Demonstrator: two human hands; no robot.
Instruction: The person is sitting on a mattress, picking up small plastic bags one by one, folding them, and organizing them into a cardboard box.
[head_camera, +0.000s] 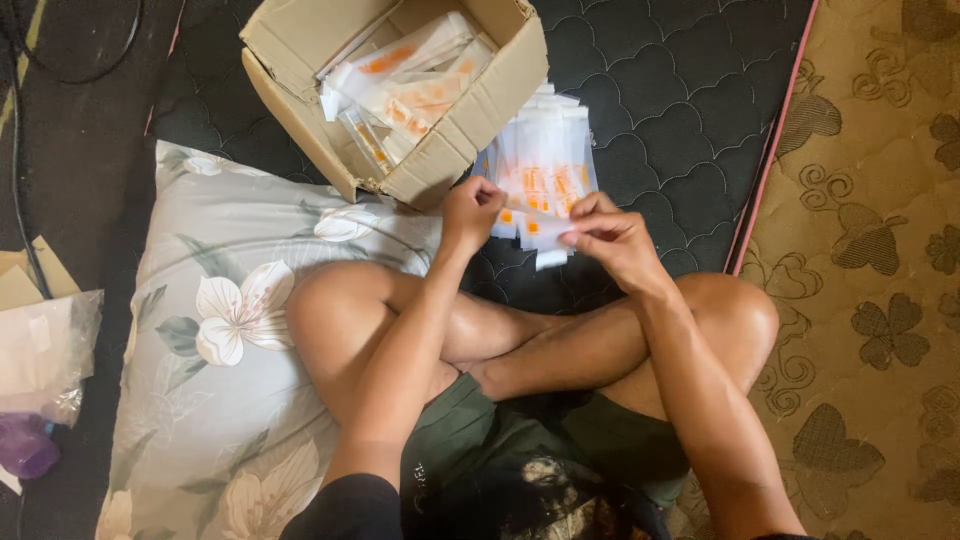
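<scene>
My left hand (470, 210) and my right hand (612, 238) together pinch a small clear packet with orange print (540, 228), held above my crossed legs. Just behind it lies a stack of similar white-and-orange packets (545, 150) on the dark quilted mattress (680, 100). An open cardboard box (440, 150) at the top centre holds several more of these packets (400, 80), tilted on their sides.
A grey pillow with white flowers (220, 330) lies under my left knee. A clear plastic bag (45, 350) and cardboard scraps sit at the left edge. A tan patterned mattress (880, 280) fills the right side. A black cable (20, 150) runs along the left floor.
</scene>
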